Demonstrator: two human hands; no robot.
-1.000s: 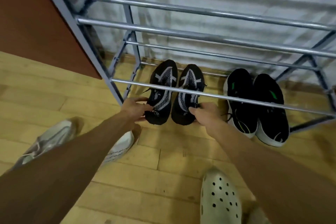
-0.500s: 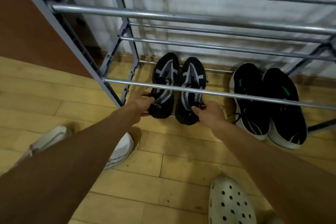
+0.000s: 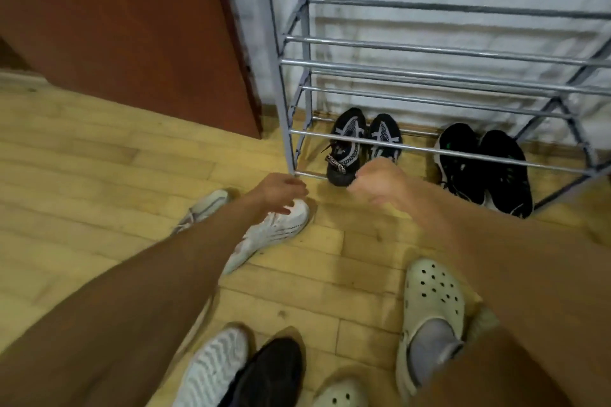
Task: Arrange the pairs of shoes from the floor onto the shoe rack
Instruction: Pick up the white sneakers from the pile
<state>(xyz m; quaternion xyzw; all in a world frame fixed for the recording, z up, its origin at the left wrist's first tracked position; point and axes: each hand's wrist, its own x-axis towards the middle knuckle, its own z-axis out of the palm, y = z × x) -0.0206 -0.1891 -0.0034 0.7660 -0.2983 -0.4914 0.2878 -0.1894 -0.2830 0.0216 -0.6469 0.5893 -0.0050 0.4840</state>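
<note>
Head view: you look down at a wooden floor and the foot of a metal rack.
Change: your hands have let go of the striped pair and drawn back; half a second ago both gripped its heels.
Striped pair: it sits on the bottom tier at the left end, toes to the wall, near a black pair.
Meaning: this pair looks placed. Other shoes lie on the floor, so the task seems only part done.
Left hand: it reaches down over the toe of a white sneaker, fingers loosely spread and holding nothing. You cannot tell from here whether they touch it.
Right hand: blurred, it hangs before the striped pair's heels, fingers loosely curled and empty.
Floor: a second sneaker shows beyond your left forearm. A white shoe and a black shoe lie touching at the lower edge.
Your foot: it wears a pale clog.
</note>
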